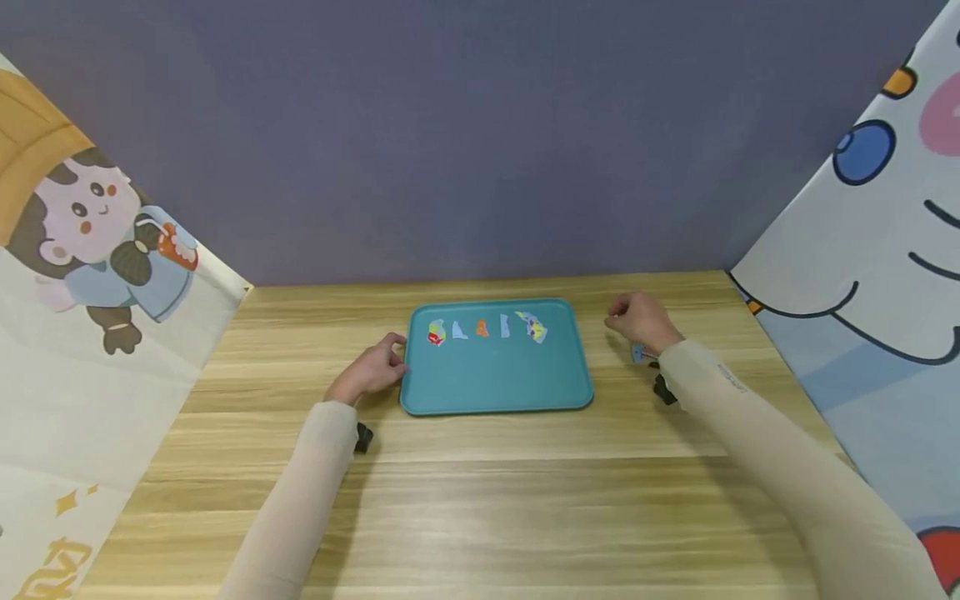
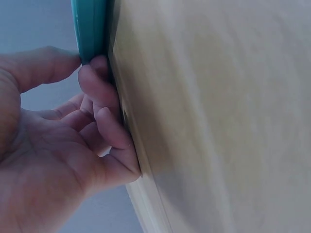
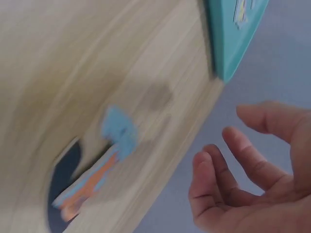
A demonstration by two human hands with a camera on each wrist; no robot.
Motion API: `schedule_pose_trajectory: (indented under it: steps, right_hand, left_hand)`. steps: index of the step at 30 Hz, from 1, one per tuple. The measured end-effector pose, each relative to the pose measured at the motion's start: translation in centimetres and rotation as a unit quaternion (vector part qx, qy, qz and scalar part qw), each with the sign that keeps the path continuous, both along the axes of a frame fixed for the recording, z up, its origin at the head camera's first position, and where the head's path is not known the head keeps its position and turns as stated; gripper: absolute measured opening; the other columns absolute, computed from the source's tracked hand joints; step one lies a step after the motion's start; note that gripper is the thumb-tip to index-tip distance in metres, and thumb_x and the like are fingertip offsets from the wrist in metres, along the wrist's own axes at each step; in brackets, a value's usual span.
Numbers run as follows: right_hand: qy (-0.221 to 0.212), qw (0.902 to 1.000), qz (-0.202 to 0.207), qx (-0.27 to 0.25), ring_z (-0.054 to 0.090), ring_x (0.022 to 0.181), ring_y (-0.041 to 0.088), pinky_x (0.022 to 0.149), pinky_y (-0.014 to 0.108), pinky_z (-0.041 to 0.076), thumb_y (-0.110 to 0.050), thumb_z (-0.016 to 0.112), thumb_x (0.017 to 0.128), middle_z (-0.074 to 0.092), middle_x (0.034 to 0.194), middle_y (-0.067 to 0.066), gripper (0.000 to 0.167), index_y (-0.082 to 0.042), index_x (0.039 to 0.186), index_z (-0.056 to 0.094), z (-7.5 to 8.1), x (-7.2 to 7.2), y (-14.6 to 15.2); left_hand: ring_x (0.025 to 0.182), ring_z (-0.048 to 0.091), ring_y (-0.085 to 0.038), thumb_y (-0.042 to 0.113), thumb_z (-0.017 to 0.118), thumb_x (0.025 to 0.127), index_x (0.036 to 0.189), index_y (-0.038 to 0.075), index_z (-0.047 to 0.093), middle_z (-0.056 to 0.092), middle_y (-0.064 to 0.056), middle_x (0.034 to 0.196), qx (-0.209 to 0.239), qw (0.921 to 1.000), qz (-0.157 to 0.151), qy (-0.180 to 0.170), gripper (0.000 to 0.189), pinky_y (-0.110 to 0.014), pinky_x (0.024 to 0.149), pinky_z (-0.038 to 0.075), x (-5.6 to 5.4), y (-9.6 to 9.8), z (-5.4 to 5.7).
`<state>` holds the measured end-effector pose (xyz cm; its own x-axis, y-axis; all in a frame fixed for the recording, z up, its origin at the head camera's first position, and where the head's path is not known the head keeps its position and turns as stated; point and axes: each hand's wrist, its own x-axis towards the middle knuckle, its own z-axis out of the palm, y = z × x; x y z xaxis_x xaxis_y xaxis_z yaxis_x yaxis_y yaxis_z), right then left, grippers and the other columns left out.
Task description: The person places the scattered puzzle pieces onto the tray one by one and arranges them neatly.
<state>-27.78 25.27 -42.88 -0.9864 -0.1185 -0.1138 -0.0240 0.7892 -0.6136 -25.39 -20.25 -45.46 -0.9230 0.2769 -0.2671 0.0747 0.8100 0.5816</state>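
Note:
A teal tray (image 1: 495, 383) lies flat on the wooden table. My left hand (image 1: 372, 368) pinches its left rim between thumb and fingertip, as the left wrist view shows. Along the tray's far side sit several small flat pieces in a row: a red-yellow piece (image 1: 436, 333) at the left, an orange piece (image 1: 482, 328) mid-row, a yellow-and-purple piece (image 1: 533, 327) at the right, and pale ones between. To the tray's right, my right hand (image 1: 645, 321) hovers over the table with loosely bent fingers and nothing between them.
Below the right hand lie a light blue piece (image 3: 119, 132), an orange-and-blue strip (image 3: 90, 179) and a dark piece (image 3: 65, 167), somewhat blurred. A grey-purple panel (image 1: 480, 142) rises behind the table (image 1: 465, 500). Cartoon-printed panels (image 1: 45, 375) stand at both sides.

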Motion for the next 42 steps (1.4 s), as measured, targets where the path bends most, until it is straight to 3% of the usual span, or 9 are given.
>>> schedule_pose_trajectory:
  steps: [8, 16, 22, 32, 42]
  right_hand:
    - [-0.036, 0.9987, 0.009, 0.036, 0.049, 0.107, 0.041, 0.087, 0.052, 0.042, -0.021, 0.058, 0.093, 0.047, 0.124, 0.029, 0.04, 0.005, 0.123, 0.055, 0.2, 0.9, 3.3]
    - [-0.053, 0.9969, 0.027, 0.051, 0.044, 0.114, 0.047, 0.09, 0.056, 0.038, -0.017, 0.062, 0.089, 0.044, 0.126, 0.034, 0.045, 0.009, 0.124, 0.052, 0.6, 1.2, 5.1]
    - [-0.082, 0.9927, 0.05, 0.073, 0.048, 0.109, 0.045, 0.087, 0.053, 0.042, -0.016, 0.067, 0.085, 0.049, 0.122, 0.032, 0.047, 0.01, 0.122, 0.053, -0.5, 1.3, 6.3]
    - [-0.025, 0.9949, 0.058, 0.079, 0.058, 0.08, 0.027, 0.07, 0.041, 0.046, -0.005, 0.069, 0.081, 0.064, 0.089, 0.013, 0.022, 0.006, 0.1, 0.063, -2.8, 1.9, 7.2]
    - [0.063, 0.9952, 0.028, 0.069, 0.058, 0.071, 0.024, 0.066, 0.041, 0.045, -0.01, 0.072, 0.08, 0.065, 0.078, 0.007, 0.012, 0.0, 0.086, 0.067, -3.8, 3.2, 7.5]
  left_hand:
    - [0.083, 0.057, -0.025, 0.012, 0.058, 0.092, 0.136, 0.002, 0.034, 0.06, -0.015, 0.098, 0.002, 1.0, 0.003, 0.003, 0.051, -0.039, 0.073, 0.047, 0.2, -0.4, 0.0]
    - [0.086, 0.057, -0.026, 0.013, 0.059, 0.092, 0.136, 0.001, 0.034, 0.06, -0.016, 0.098, 0.005, 1.0, 0.0, 0.004, 0.052, -0.042, 0.078, 0.046, 0.4, -0.8, 0.1]
    - [0.086, 0.057, -0.026, 0.014, 0.059, 0.092, 0.135, 0.002, 0.034, 0.06, -0.016, 0.098, 0.004, 1.0, -0.001, 0.001, 0.052, -0.043, 0.079, 0.045, 0.4, -0.8, 0.1]
    - [0.088, 0.058, -0.028, 0.014, 0.06, 0.092, 0.135, 0.001, 0.034, 0.06, -0.017, 0.099, 0.005, 1.0, -0.003, -0.003, 0.052, -0.044, 0.08, 0.045, 0.3, -0.4, 0.3]
    - [0.087, 0.058, -0.026, 0.013, 0.06, 0.091, 0.135, 0.001, 0.035, 0.061, -0.016, 0.098, 0.006, 1.0, -0.006, -0.003, 0.052, -0.043, 0.079, 0.046, 0.3, -0.3, 0.2]
